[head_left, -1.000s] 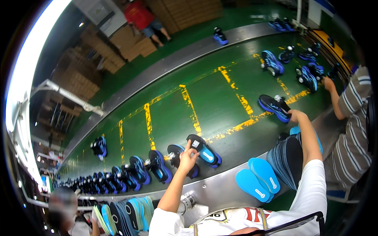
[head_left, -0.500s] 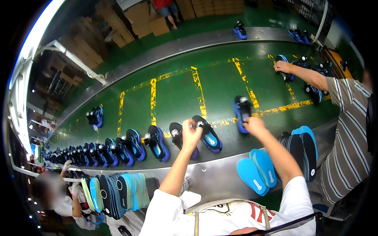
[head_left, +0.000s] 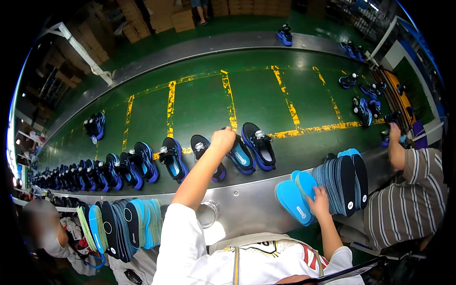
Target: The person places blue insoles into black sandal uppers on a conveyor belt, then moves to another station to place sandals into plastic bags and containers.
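Note:
My left hand (head_left: 223,140) reaches out over the green conveyor belt (head_left: 204,104), fingers closed in a fist just above two black-and-blue shoes (head_left: 240,156) lying sole-down with blue insoles showing. Another such shoe (head_left: 259,145) lies just right of it. My right hand (head_left: 319,202) is down at the belt's metal rim (head_left: 247,199), its fingers curled over a bright blue insole (head_left: 292,202) at the front of an upright stack of blue and black insoles (head_left: 342,183).
A long row of the same shoes (head_left: 95,173) runs left along the belt. A second insole stack (head_left: 123,225) stands at my lower left beside a seated person (head_left: 42,232). A person in a striped shirt (head_left: 413,190) works at my right. Cardboard boxes (head_left: 156,19) are behind the belt.
My right hand has left the shoe on the belt and dropped back to the insole stack. My left hand stays over the shoes, which have drifted with the belt.

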Available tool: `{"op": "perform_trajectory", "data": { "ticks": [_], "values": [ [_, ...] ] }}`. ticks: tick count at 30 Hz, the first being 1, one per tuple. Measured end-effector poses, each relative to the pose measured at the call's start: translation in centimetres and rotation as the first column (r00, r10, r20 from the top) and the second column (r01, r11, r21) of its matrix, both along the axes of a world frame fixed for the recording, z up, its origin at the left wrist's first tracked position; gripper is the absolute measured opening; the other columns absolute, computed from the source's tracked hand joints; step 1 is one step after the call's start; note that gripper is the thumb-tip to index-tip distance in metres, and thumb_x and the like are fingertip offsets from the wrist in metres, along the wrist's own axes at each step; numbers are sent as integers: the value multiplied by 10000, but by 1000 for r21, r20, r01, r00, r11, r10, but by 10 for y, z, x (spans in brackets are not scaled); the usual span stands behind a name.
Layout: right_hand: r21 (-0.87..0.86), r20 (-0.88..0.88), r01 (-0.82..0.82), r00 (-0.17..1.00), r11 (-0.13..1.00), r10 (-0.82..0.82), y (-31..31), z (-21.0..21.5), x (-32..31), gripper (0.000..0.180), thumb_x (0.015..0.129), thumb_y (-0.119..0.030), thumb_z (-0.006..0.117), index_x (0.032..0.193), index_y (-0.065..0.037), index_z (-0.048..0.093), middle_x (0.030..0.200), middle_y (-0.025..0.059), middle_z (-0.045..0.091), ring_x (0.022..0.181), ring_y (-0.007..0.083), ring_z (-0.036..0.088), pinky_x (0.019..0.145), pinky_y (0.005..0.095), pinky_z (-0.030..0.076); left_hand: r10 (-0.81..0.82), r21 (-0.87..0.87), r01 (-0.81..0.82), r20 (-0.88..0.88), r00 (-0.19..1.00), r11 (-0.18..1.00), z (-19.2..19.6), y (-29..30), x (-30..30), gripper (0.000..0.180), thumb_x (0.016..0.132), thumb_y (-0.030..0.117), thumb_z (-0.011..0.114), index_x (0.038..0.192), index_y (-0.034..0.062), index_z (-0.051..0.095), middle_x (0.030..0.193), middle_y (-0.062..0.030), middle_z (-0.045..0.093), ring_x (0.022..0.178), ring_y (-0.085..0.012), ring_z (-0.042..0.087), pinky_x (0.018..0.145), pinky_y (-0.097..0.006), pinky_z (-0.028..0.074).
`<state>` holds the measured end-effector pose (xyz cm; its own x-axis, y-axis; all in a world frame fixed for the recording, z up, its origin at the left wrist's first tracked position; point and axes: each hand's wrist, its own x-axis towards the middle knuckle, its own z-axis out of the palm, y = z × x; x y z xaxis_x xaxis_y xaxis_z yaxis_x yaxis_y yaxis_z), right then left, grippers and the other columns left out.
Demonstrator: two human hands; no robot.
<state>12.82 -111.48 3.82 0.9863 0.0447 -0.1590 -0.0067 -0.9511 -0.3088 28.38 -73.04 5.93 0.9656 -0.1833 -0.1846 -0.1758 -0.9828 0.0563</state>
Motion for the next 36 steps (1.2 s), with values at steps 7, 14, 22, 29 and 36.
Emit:
{"op": "perform_trajectory", "data": {
  "ticks": [7, 14, 22, 29, 36],
  "values": [
    [38, -84, 164, 983, 986, -160, -12, -7, -10, 389, 628, -179, 666, 906, -9, 454, 972, 183, 485, 894, 343, 483, 755, 400, 397, 93, -402, -8, 194, 977, 915, 9, -82, -13, 696, 667, 389, 628, 1215, 83, 326, 1067, -185, 419, 739, -331, 562, 639, -370, 470],
    [86, -91, 150, 986, 985, -142, -31, 10, -18, 386, 572, -222, 718, 787, -21, 469, 844, 162, 511, 782, 324, 510, 679, 381, 419, 259, -577, -170, 75, 963, 799, -31, -95, 1, 476, 794, 235, 504, 1175, 35, 301, 925, -262, 510, 713, -405, 545, 603, -442, 456],
    [636, -60, 89, 996, 766, -67, 43, 102, 78, 300, 615, -236, 708, 762, -6, 581, 747, 114, 516, 593, 207, 537, 570, 323, 437, 299, -813, -243, -89, 950, 530, -37, -99, 12, 261, 826, 259, 459, 969, 41, 469, 798, -238, 554, 796, -409, 521, 646, -428, 421],
    [304, -258, -321, 879, 897, 402, 97, 34, 171, 220, 595, -227, 639, 689, -28, 639, 645, 137, 596, 604, 241, 582, 608, 319, 467, 223, -842, -105, 19, 975, 529, -47, -98, 18, 310, 813, 250, 488, 1051, 53, 498, 867, -219, 567, 833, -367, 543, 703, -383, 439],
    [98, -19, -405, 912, 909, 409, 136, -19, 163, 140, 750, -158, 467, 771, -33, 527, 943, 191, 494, 871, 323, 507, 725, 374, 433, 132, -772, -93, -11, 991, 629, -40, -92, 14, 311, 813, 238, 487, 1079, 76, 482, 920, -194, 565, 843, -362, 540, 709, -379, 439]
  ]
}}
